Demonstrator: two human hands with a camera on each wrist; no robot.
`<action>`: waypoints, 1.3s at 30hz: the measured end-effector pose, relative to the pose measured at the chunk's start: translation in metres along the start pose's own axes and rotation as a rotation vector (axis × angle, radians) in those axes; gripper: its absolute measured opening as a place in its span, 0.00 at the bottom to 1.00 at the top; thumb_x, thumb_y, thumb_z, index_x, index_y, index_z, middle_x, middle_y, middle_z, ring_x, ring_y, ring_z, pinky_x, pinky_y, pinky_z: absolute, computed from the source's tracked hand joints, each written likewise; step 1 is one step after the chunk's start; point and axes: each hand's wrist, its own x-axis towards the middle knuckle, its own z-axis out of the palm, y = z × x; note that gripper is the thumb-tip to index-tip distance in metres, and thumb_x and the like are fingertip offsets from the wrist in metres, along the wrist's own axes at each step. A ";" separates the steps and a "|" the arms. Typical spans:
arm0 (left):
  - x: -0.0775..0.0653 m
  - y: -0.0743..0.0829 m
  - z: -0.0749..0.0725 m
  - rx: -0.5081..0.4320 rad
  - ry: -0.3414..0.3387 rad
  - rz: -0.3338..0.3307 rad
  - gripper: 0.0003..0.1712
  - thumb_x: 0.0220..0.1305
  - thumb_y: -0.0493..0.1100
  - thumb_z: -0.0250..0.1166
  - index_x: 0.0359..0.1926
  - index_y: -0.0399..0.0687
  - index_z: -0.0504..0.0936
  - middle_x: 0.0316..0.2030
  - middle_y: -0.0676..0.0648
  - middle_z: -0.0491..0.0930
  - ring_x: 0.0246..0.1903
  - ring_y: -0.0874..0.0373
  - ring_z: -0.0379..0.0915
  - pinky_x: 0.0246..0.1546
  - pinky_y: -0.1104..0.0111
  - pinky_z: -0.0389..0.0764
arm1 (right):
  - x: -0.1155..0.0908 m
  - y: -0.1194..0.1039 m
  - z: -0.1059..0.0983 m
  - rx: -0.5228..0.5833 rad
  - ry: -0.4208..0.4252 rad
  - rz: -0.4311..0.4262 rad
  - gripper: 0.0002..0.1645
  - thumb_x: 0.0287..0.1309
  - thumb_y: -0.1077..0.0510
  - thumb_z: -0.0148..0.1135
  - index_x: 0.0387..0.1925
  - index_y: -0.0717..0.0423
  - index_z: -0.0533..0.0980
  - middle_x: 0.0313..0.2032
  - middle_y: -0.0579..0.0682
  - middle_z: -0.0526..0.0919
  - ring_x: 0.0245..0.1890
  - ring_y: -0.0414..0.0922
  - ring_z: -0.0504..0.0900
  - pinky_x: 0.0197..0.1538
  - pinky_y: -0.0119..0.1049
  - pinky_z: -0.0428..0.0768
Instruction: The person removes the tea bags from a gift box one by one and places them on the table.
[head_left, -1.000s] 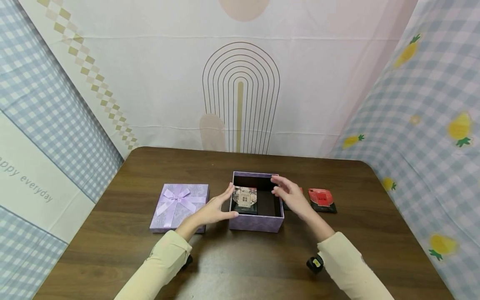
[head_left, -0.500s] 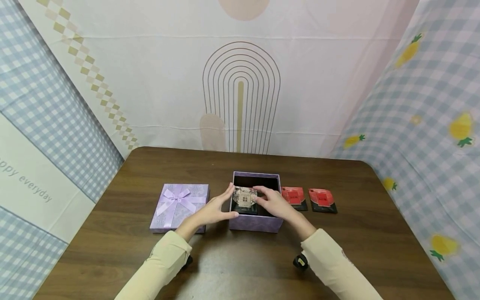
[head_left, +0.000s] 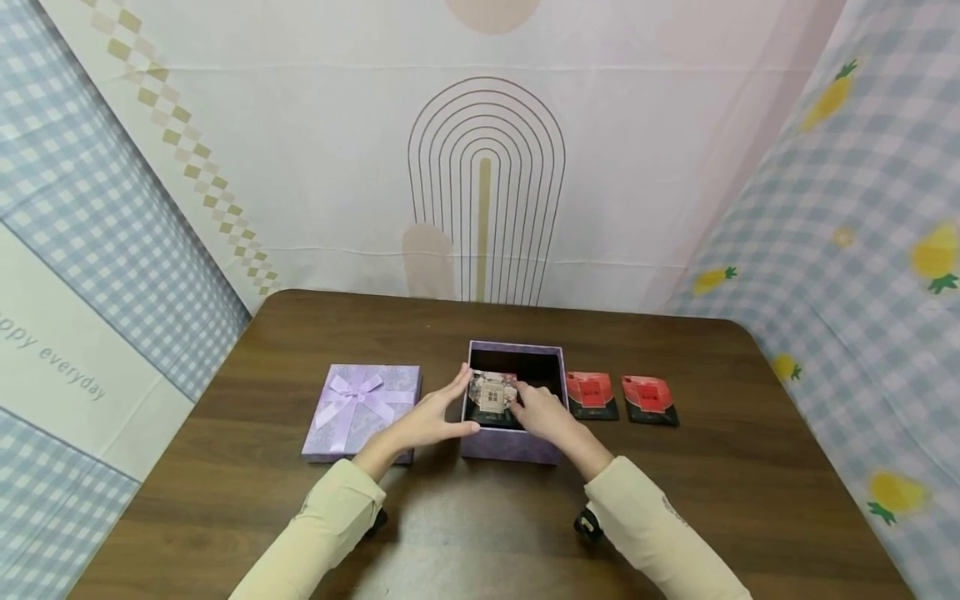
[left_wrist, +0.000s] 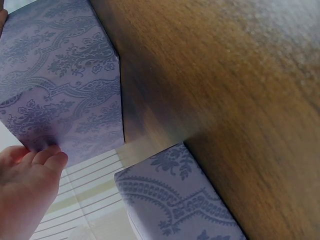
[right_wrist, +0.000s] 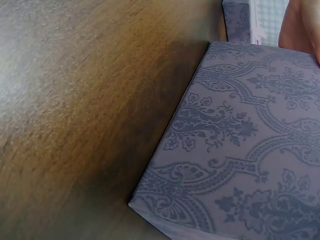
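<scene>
A lidless purple box [head_left: 510,444] with a dark inside stands on the table, its walls patterned with floral scrolls. In its left part lies a dark sachet [head_left: 492,398] with a floral top and a beige label. My left hand [head_left: 425,419] rests against the box's left side, fingers straight and thumb along the front wall; in the left wrist view its fingertips touch the box. My right hand [head_left: 545,413] reaches over the front rim into the box, fingers bent, fingertips at the sachet's right edge. The fingertips are partly hidden, so I cannot tell whether they pinch it.
A lilac lid [head_left: 363,410] with a ribbon bow lies left of the box, close to my left hand. Right of the box lie two red-and-black sachets, a nearer one [head_left: 591,397] and a farther one [head_left: 649,401]. Behind the brown table [head_left: 360,321] hangs a patterned cloth.
My right hand has moved left from above the box's right rim and down to the sachet inside, uncovering the nearer red sachet. My left hand has stayed against the box.
</scene>
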 end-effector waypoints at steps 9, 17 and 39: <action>0.001 -0.001 0.001 -0.003 0.005 0.009 0.49 0.57 0.46 0.64 0.69 0.35 0.44 0.69 0.36 0.37 0.67 0.42 0.42 0.65 0.53 0.49 | 0.001 0.000 -0.001 0.019 -0.087 -0.024 0.21 0.59 0.59 0.54 0.52 0.66 0.72 0.43 0.59 0.80 0.39 0.52 0.79 0.41 0.49 0.76; 0.000 0.000 0.000 -0.007 0.001 0.009 0.50 0.57 0.47 0.64 0.69 0.36 0.43 0.69 0.39 0.36 0.67 0.42 0.42 0.65 0.52 0.49 | 0.002 0.001 -0.002 0.032 -0.127 -0.035 0.24 0.58 0.58 0.56 0.53 0.69 0.71 0.46 0.62 0.79 0.45 0.55 0.78 0.48 0.50 0.75; 0.000 -0.001 0.001 -0.017 0.008 -0.010 0.49 0.57 0.47 0.64 0.69 0.34 0.44 0.69 0.39 0.36 0.67 0.43 0.42 0.65 0.53 0.48 | 0.000 0.005 -0.002 0.196 0.046 -0.174 0.21 0.52 0.64 0.62 0.50 0.65 0.74 0.33 0.54 0.77 0.30 0.44 0.75 0.34 0.37 0.75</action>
